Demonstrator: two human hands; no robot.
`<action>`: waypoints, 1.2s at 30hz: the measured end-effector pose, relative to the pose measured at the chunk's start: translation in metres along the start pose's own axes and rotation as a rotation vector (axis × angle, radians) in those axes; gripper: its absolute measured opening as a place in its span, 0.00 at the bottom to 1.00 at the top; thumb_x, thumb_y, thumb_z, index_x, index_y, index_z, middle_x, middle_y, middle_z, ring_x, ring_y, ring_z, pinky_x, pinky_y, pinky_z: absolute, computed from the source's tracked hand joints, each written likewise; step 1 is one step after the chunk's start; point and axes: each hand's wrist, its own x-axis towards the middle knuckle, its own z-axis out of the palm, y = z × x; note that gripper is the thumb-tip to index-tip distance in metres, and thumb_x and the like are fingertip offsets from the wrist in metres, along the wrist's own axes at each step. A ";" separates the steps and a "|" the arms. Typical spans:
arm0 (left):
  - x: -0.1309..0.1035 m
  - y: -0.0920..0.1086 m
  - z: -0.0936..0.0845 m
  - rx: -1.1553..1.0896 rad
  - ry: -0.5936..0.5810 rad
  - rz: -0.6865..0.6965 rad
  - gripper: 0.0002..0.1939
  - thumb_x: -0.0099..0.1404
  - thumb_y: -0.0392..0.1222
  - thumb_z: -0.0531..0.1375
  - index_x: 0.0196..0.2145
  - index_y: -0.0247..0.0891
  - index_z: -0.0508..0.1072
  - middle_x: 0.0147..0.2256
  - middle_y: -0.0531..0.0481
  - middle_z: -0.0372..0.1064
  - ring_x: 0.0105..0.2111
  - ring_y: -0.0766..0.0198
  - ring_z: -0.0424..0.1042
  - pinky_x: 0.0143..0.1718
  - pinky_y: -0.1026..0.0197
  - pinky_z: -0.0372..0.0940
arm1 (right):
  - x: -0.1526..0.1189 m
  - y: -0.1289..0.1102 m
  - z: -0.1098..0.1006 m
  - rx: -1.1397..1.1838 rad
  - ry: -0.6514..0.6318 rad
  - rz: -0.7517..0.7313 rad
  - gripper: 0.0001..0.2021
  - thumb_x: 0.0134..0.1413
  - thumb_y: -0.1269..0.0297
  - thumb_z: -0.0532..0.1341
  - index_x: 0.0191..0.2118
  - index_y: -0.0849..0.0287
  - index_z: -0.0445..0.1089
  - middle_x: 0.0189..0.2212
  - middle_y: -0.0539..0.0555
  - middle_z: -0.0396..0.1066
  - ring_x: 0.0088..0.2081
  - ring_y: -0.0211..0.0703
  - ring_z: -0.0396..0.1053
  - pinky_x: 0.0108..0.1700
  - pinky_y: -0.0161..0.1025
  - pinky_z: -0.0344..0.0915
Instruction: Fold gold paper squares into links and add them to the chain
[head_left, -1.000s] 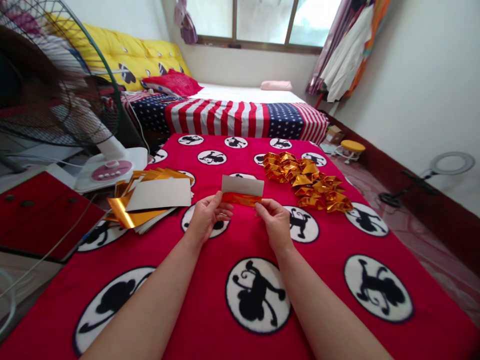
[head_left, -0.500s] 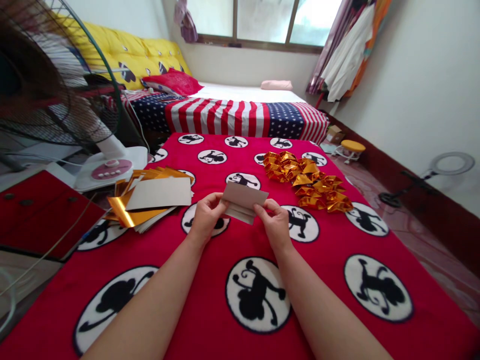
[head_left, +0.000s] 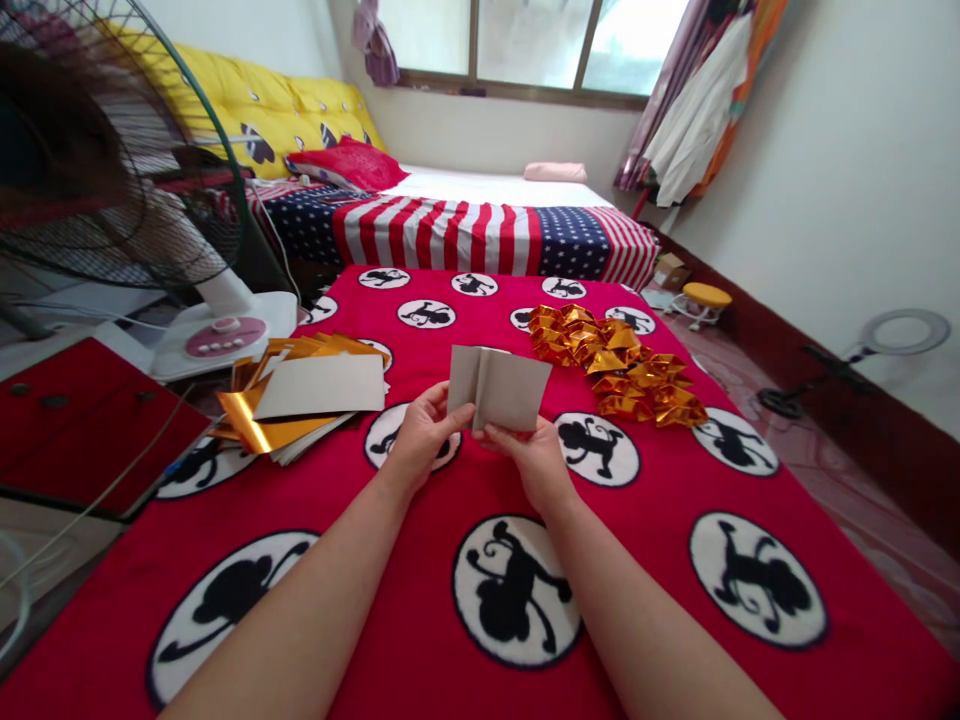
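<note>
Between my two hands is a folded sheet of paper (head_left: pixel 514 390), its greyish-white side facing me and a raised crease running up it left of the middle. My left hand (head_left: pixel 429 430) pinches its lower left part, thumb in front. With the thumb near the foot of the crease, my right hand (head_left: pixel 534 452) grips the lower edge; its other fingers are mostly behind the paper. To the left lies a loose stack of gold foil paper sheets (head_left: pixel 319 388), a pale side up on top. Several folded gold foil pieces (head_left: pixel 619 360) sit in a cluster to the right.
A red blanket (head_left: pixel 360 610) with monkey prints covers the surface under my hands. At the left, an electric fan (head_left: pixel 225 330) stands near a red-fronted cabinet (head_left: pixel 82 420). Beyond are a bed (head_left: pixel 465 235), a yellow stool (head_left: pixel 705 295) and a ring light (head_left: pixel 904 330).
The paper has turned so its crease, formerly sideways, now runs upright. My right hand has shifted to the paper's lower edge, and my left thumb has moved in toward the crease.
</note>
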 end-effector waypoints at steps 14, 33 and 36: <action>-0.006 0.007 -0.002 0.289 0.061 -0.120 0.15 0.49 0.47 0.70 0.27 0.33 0.75 0.19 0.56 0.68 0.19 0.70 0.65 0.22 0.68 0.59 | 0.010 -0.004 -0.015 -0.072 0.108 -0.147 0.15 0.48 0.55 0.67 0.39 0.58 0.72 0.34 0.52 0.76 0.34 0.42 0.73 0.35 0.34 0.66; -0.002 -0.003 -0.016 0.903 0.342 0.350 0.09 0.53 0.35 0.65 0.34 0.38 0.71 0.42 0.47 0.67 0.38 0.63 0.73 0.30 0.65 0.68 | 0.009 0.003 -0.025 -0.471 0.280 -0.154 0.10 0.48 0.60 0.63 0.29 0.56 0.62 0.17 0.43 0.64 0.18 0.34 0.59 0.21 0.31 0.52; -0.006 0.002 -0.014 0.945 0.209 0.484 0.04 0.58 0.32 0.61 0.28 0.38 0.74 0.36 0.49 0.70 0.37 0.63 0.71 0.35 0.64 0.68 | 0.010 0.001 -0.026 -0.505 0.243 -0.156 0.08 0.49 0.59 0.62 0.32 0.57 0.66 0.22 0.48 0.70 0.24 0.38 0.66 0.25 0.32 0.58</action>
